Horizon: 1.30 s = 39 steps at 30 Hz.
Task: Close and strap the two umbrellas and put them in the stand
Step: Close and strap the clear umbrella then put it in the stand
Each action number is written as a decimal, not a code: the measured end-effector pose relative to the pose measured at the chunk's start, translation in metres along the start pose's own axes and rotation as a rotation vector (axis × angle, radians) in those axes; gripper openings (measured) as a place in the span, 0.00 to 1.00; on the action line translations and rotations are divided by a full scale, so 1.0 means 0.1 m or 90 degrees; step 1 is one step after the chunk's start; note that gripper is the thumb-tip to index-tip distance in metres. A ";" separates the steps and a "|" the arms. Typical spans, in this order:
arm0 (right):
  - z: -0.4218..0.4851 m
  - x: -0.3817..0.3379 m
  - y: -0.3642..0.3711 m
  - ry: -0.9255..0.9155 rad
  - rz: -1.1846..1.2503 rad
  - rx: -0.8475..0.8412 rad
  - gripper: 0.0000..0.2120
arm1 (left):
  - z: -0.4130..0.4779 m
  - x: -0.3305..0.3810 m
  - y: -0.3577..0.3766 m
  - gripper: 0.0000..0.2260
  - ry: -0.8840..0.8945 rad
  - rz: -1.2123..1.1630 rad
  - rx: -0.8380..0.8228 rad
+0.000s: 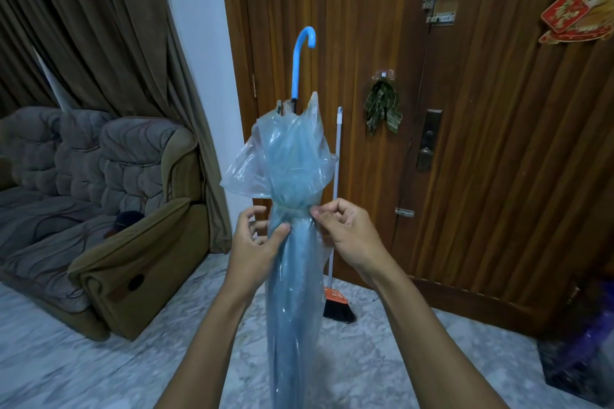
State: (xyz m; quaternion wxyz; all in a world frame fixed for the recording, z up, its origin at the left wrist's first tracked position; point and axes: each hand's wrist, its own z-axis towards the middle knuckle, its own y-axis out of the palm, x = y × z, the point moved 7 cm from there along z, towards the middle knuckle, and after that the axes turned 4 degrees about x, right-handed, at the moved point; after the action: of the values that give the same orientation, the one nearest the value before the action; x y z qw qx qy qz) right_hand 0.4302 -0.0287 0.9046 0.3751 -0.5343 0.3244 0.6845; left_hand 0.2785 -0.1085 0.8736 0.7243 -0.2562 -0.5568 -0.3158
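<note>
A folded, see-through blue umbrella (294, 276) stands upright in front of me, its blue hooked handle (300, 60) pointing up. A thin strap (292, 211) circles the canopy near the middle, and the plastic flares out loosely above it. My left hand (254, 242) presses its thumb and fingers against the left side of the canopy just below the strap. My right hand (342, 229) pinches the strap's end at the right side of the umbrella. The umbrella's tip is out of view below. No second umbrella or stand is visible.
A wooden door (481, 143) is straight ahead, with a broom (335, 242) leaning on it behind the umbrella. A brown sofa (99, 209) and curtains (99, 26) fill the left. A dark blurred object (578, 359) sits at the lower right on the marble floor (99, 375).
</note>
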 end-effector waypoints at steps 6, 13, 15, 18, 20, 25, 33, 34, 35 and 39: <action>0.00 -0.05 0.02 -0.050 -0.035 0.036 0.07 | -0.01 0.15 0.07 0.24 0.065 0.117 -0.067; 0.02 -0.08 0.05 -0.017 -0.020 -0.060 0.07 | -0.05 0.15 0.12 0.28 0.087 0.128 -0.139; 0.03 -0.07 0.06 -0.006 -0.026 -0.089 0.06 | -0.06 0.17 0.12 0.28 0.066 0.090 -0.099; 0.02 -0.05 0.08 0.009 -0.016 -0.110 0.06 | -0.06 0.16 0.13 0.32 0.053 0.049 -0.055; 0.02 -0.04 0.06 0.013 -0.013 -0.116 0.08 | -0.05 0.16 0.13 0.33 0.053 0.045 -0.060; 0.03 -0.03 0.08 0.026 0.006 -0.138 0.09 | -0.08 0.17 0.12 0.25 0.036 0.053 -0.038; 0.09 -0.16 -0.02 -0.040 -0.036 -0.036 0.06 | -0.08 0.13 0.09 0.20 -0.029 -0.106 -0.002; 0.10 -0.18 -0.05 -0.055 -0.050 -0.026 0.06 | -0.07 0.13 0.09 0.19 -0.035 -0.122 -0.008; 0.10 -0.20 -0.07 -0.067 -0.066 -0.013 0.06 | -0.06 0.13 0.08 0.19 -0.041 -0.139 -0.016; 0.09 -0.21 -0.15 -0.058 -0.099 0.034 0.10 | -0.06 0.16 0.12 0.21 -0.081 -0.255 -0.067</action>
State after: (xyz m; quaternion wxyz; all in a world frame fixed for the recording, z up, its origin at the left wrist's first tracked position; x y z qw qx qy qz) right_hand 0.4420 -0.0172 0.9266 0.4556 -0.5164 0.2825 0.6678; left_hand 0.2942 -0.1080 0.8870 0.5960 -0.1974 -0.6238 -0.4655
